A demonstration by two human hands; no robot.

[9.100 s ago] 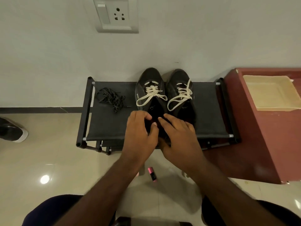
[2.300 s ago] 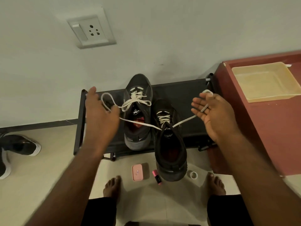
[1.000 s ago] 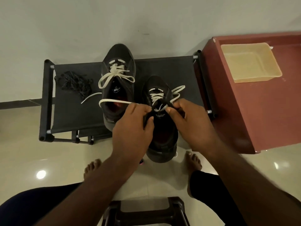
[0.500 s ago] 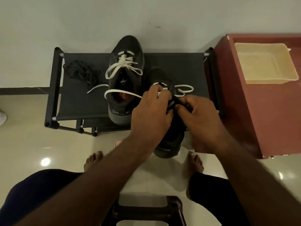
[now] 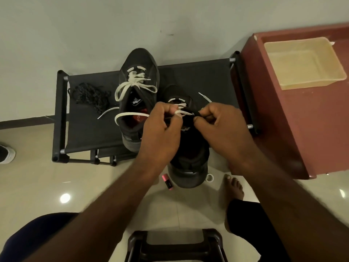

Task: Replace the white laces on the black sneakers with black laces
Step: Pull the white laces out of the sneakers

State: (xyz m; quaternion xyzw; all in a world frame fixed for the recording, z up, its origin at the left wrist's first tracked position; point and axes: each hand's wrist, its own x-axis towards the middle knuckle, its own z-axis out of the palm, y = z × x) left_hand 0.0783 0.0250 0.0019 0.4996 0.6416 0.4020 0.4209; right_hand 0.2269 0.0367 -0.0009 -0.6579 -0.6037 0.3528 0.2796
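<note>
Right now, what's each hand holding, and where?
Left hand pinches the white lace at the nearer sneaker's upper eyelets; right hand apparently pinches the sneaker's edge beside it.

Lace bundle (image 5: 90, 96) left of sneakers (image 5: 140, 60)

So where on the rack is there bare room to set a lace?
Bare fabric at the rack's right end, between near sneaker and side rail, and front left, below the black laces. Crowded middle: far sneaker, left hand, right hand.
</note>
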